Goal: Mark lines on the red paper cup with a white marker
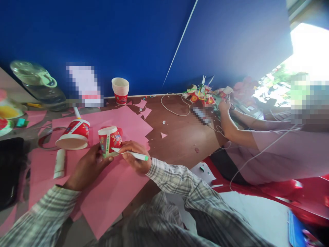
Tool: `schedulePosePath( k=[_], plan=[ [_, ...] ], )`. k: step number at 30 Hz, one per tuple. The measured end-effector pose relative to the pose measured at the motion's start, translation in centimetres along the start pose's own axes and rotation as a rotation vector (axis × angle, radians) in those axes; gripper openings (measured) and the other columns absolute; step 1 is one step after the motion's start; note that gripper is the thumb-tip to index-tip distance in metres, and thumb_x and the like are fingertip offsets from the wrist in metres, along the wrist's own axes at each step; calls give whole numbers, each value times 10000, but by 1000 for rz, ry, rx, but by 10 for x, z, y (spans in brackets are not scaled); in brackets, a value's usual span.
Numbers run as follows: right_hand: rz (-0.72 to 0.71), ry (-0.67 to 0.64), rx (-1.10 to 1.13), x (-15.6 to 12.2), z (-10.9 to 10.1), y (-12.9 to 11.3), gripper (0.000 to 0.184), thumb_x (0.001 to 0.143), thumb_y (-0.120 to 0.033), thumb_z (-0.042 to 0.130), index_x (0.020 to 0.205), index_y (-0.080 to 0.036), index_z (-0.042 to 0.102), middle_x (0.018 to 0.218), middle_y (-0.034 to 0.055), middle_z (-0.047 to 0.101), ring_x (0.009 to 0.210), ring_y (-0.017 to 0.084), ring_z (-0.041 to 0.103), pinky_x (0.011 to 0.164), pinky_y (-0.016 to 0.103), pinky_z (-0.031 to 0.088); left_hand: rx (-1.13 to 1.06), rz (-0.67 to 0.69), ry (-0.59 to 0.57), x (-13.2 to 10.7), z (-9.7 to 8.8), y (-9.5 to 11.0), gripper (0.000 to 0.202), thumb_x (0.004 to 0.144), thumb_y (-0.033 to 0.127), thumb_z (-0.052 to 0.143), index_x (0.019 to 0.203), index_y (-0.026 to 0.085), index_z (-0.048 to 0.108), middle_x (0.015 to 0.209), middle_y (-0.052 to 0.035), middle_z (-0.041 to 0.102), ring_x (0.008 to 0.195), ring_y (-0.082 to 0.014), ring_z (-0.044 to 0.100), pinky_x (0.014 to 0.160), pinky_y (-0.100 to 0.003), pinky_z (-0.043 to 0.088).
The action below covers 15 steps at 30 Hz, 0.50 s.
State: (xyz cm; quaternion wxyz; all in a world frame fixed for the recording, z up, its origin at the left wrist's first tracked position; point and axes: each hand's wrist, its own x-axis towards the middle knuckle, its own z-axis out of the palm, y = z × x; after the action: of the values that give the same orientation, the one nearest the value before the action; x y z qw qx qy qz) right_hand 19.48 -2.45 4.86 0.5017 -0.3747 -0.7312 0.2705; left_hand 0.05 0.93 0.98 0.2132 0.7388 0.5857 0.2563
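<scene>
My left hand point(89, 166) grips a red paper cup point(109, 141) from its lower left side, thumb near the base. The cup is slightly tilted, with a printed white strip and a floral pattern facing me. In my right hand point(136, 156) is a white marker with a green end point(137, 155); its tip meets or nearly meets the cup's printed side. Below both hands lie pink paper sheets point(115, 199). Left of the held cup, a second red paper cup point(74, 133) rests upside down with a white stick-like piece at its top.
A stack of paper cups point(120, 91) stands by the blue partition point(102, 34). A water bottle point(38, 84), a white tube point(59, 164) and a black object point(11, 171) are at left. Paper scraps lie on the brown table point(177, 137). Another person point(280, 147) works at right.
</scene>
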Motion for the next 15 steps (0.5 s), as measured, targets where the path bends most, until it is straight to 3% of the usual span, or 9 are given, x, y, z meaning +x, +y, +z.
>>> schedulePosePath(
  k=[3, 15],
  plan=[
    [11, 16, 4, 0, -1, 2, 204, 875, -221, 438, 915, -105, 600, 915, 105, 649, 973, 136, 630, 895, 277, 526, -20, 21, 34, 0, 1, -1, 569, 597, 603, 437, 995, 200, 497, 805, -45, 584, 656, -157, 562, 543, -246, 404],
    [25, 20, 12, 0, 0, 2, 225, 879, -248, 424, 881, -113, 603, 893, 109, 655, 962, 149, 642, 884, 284, 528, 13, 10, -13, 0, 3, -7, 581, 612, 582, 441, 1041, 190, 474, 860, -58, 586, 691, -161, 568, 568, -246, 403]
  ],
)
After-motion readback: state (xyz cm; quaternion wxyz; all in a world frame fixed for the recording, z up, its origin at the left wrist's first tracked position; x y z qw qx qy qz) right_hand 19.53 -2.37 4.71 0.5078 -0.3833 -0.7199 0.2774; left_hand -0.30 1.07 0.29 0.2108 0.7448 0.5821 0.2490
